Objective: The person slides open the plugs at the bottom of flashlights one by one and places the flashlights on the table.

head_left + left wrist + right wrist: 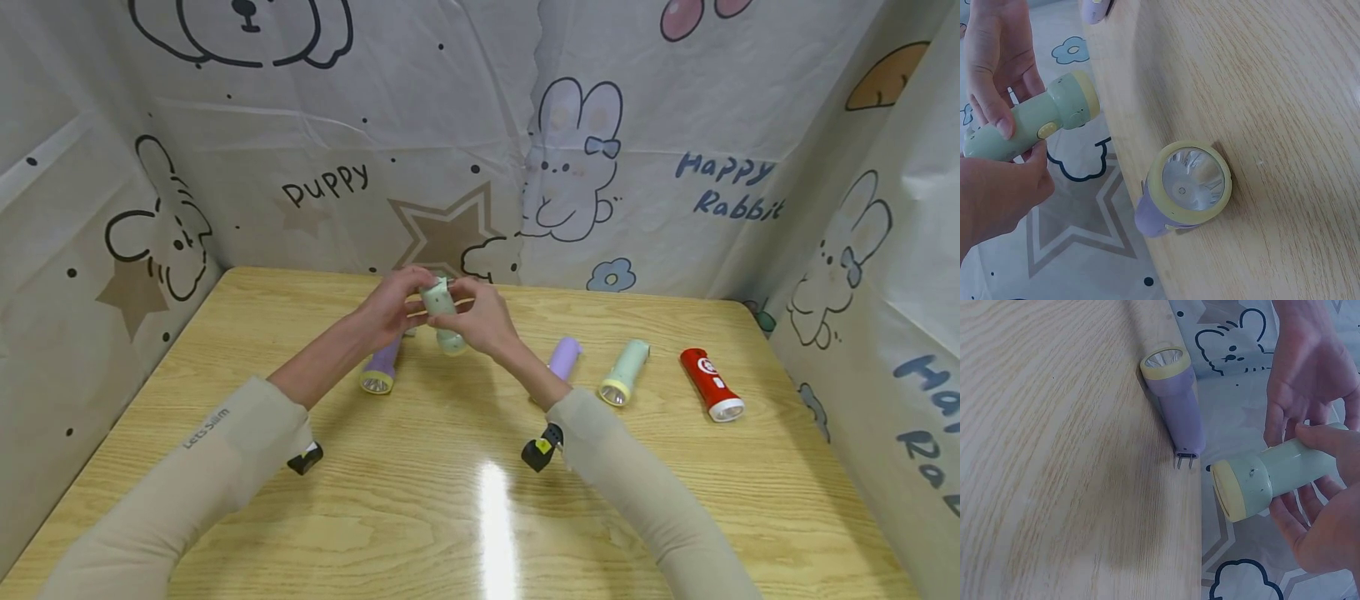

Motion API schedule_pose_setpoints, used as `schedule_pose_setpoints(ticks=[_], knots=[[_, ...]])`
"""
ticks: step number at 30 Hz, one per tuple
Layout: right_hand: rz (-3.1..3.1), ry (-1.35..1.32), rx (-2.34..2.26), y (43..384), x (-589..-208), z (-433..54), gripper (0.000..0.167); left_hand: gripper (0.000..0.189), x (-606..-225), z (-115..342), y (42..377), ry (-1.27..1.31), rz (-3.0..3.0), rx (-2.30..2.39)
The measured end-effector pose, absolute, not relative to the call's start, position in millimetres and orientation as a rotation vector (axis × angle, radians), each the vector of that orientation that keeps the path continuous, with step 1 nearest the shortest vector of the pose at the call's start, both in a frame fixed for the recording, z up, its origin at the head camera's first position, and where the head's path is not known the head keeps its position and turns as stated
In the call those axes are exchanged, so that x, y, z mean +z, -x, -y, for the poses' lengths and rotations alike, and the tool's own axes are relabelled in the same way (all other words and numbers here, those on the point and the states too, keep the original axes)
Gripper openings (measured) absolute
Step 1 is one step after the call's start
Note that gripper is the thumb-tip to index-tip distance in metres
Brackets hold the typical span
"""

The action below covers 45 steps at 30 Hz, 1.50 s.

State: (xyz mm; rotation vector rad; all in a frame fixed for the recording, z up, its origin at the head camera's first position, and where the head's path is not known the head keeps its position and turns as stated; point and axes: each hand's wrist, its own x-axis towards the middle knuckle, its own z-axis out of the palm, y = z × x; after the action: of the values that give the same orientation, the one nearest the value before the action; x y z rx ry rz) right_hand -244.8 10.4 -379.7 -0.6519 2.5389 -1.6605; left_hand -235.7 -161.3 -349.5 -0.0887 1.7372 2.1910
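Note:
A pale green flashlight (pixel 441 310) with a yellow rim is raised above the back of the table, its lens end pointing down in the head view. My left hand (pixel 390 304) grips it near the tail end, thumb on top. My right hand (pixel 486 317) holds its body from the other side, and the right thumb lies along it in the right wrist view. On the green body a yellow button (pixel 1047 130) faces the left wrist camera. Below the left hand lies a purple flashlight (pixel 1182 415) with two metal plug prongs sticking out of its tail.
Right of the hands lie another purple flashlight (pixel 566 357), partly hidden by the right forearm, a second green flashlight (pixel 627 371) and a red flashlight (pixel 708 383) with a white head. A printed cloth wall (pixel 420 125) stands behind the wooden table (pixel 405 517).

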Motion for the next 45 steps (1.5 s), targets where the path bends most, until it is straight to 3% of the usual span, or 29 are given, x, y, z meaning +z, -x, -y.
schedule_pose_setpoints(ticks=[32,45], knots=[[-2.525,0.614,-1.651,242.6,-374.3,-9.1,0.045,0.008,-349.5,170.0,239.9,0.014,-1.699,2.165],[-2.525,0.631,-1.620,243.6,-378.0,-8.8,0.036,0.012,-352.0,171.5,240.2,0.024,-1.682,2.145]])
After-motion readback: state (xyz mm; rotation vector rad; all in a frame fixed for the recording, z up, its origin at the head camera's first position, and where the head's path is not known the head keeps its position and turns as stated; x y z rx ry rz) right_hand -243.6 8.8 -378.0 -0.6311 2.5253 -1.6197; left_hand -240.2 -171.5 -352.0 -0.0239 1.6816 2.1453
